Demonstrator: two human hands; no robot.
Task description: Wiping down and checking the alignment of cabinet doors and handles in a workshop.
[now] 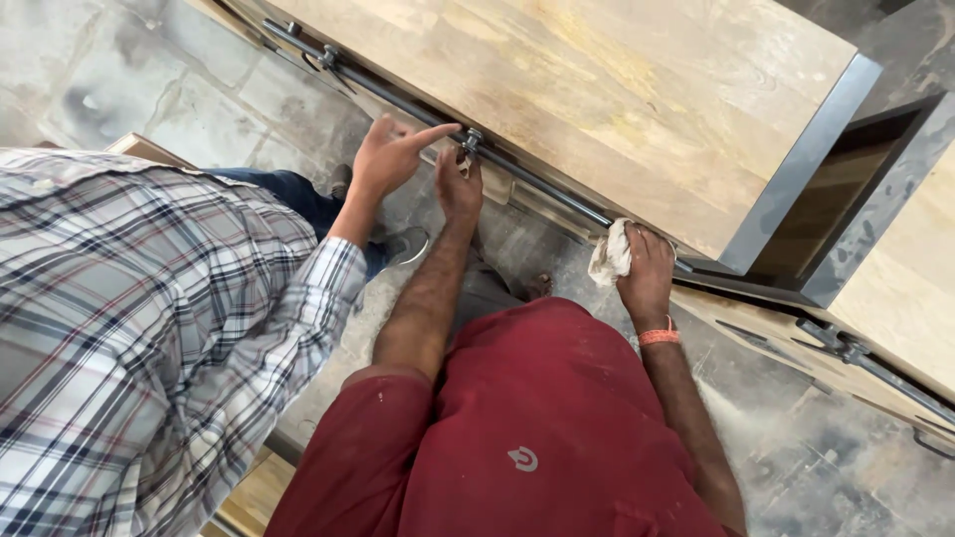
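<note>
Grey stone floor [149,89] beneath pale wooden cabinet [617,89], daylight.

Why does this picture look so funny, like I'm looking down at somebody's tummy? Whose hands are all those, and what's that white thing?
The camera sits on a person's head and looks straight down, so you see their red shirt and both arms from above. Their left hand touches a small metal fitting on a long dark metal rail. The rail runs along the edge of a wooden cabinet with a dark metal frame. Their right hand, with an orange band at the wrist, holds a crumpled white cloth against that rail. The third hand belongs to another person in a checked shirt, who points a finger at the same fitting. Below is a dusty stone floor.
</note>
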